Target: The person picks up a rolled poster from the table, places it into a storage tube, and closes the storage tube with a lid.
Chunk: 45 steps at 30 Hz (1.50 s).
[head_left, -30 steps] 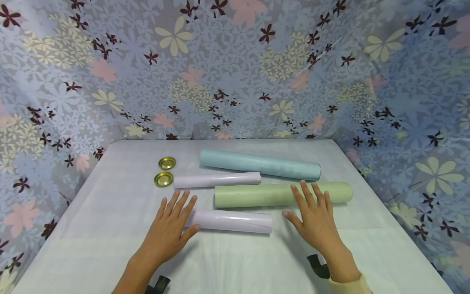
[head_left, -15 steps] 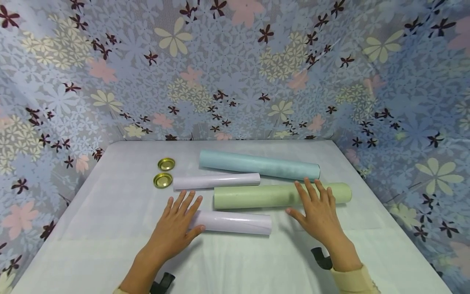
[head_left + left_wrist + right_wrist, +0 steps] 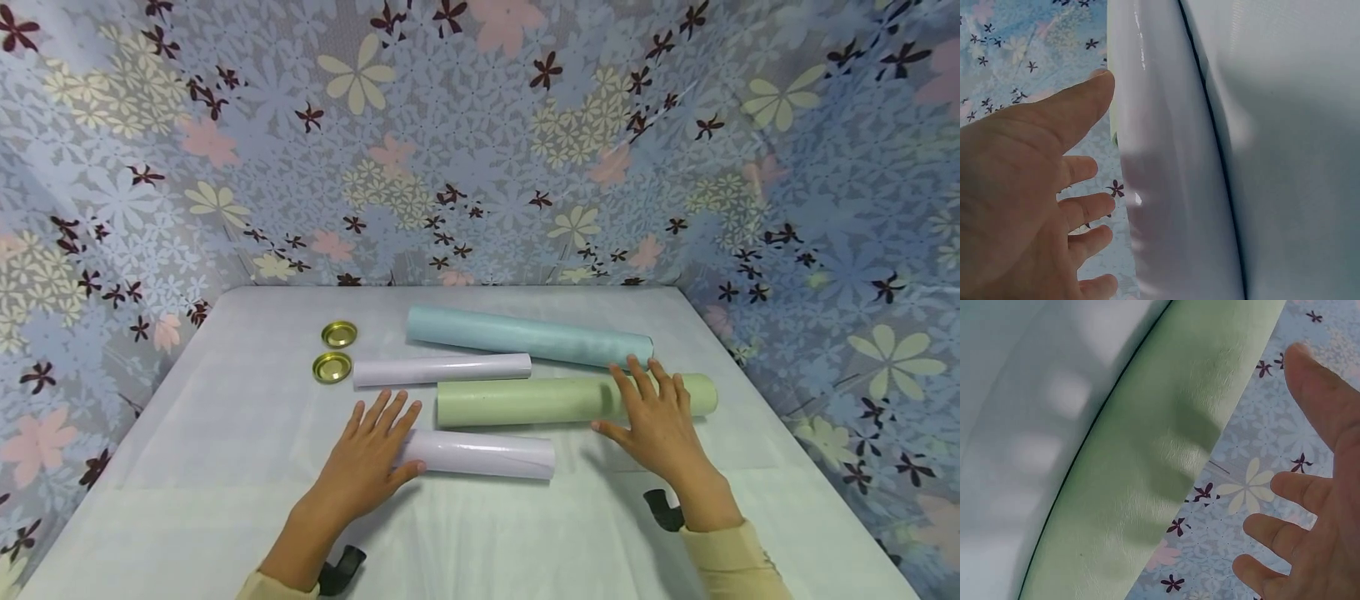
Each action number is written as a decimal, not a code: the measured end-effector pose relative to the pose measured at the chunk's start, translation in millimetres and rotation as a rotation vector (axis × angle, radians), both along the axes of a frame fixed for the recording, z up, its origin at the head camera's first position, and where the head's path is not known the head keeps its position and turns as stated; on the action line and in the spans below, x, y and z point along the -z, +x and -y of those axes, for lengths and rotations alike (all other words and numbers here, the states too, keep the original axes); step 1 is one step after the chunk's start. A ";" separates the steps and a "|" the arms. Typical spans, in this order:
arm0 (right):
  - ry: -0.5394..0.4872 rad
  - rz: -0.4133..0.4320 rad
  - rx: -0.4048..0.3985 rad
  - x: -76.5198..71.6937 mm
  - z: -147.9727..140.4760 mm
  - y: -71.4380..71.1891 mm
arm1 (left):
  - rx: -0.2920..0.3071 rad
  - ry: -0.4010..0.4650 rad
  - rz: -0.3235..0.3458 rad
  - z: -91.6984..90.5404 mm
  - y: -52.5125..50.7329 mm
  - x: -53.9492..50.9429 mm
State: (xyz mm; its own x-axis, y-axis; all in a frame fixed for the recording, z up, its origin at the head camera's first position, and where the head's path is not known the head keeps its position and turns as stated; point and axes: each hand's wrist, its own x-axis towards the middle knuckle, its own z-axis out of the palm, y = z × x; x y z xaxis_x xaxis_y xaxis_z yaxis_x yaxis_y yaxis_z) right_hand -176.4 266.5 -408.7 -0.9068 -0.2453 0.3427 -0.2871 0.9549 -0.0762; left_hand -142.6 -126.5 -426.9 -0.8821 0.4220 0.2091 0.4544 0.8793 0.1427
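Note:
My left hand hovers over the left end of the nearer white roll, fingers spread and holding nothing. In the left wrist view that glossy roll lies past the thumb and fingers, with a gap to them. My right hand, fingers also spread, is above the right part of the green roll. The right wrist view shows the green roll apart from the fingertips, with finger shadows on it. The hands cover the nearer white roll's left end and part of the green roll.
A thinner white roll lies behind the nearer one, and a light blue roll at the back. Two gold round lids sit at the left on the white-covered table. Flowered cloth hangs behind.
Both hands have drifted slightly to the right. The right hand has also moved a little farther forward over the green roll. The rolls and lids stay in place.

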 end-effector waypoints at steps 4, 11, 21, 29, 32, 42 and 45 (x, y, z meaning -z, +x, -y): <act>0.021 0.030 -0.006 -2.8 -3.5 -4.4 | 0.010 -0.017 0.015 -0.5 -2.5 0.2; 0.072 0.078 -0.017 -1.7 -10.0 -14.7 | 0.018 -0.029 0.046 0.3 -5.3 1.6; 0.086 0.121 -0.065 2.8 -14.2 -31.0 | 0.033 -0.043 0.057 1.6 -9.8 2.0; 0.081 0.231 -0.084 3.9 -13.1 -40.6 | 0.024 -0.042 0.098 0.0 -14.3 2.3; 0.081 0.237 -0.095 5.9 -12.0 -43.1 | 0.027 -0.048 0.095 -0.1 -15.3 3.0; 0.111 0.227 -0.135 8.6 -11.6 -48.4 | 0.052 -0.024 0.103 -0.3 -19.8 5.5; 0.122 0.237 -0.144 7.9 -11.1 -49.8 | 0.064 -0.025 0.094 -0.2 -20.7 7.7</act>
State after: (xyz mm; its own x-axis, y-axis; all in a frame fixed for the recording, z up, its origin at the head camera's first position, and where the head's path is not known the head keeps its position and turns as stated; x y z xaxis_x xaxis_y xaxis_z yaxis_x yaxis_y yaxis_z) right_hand -226.2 277.5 -416.6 -0.9111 -0.4031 0.0861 -0.4077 0.9120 -0.0445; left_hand -163.3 -126.3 -434.6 -0.8684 0.4822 0.1156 0.4955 0.8526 0.1657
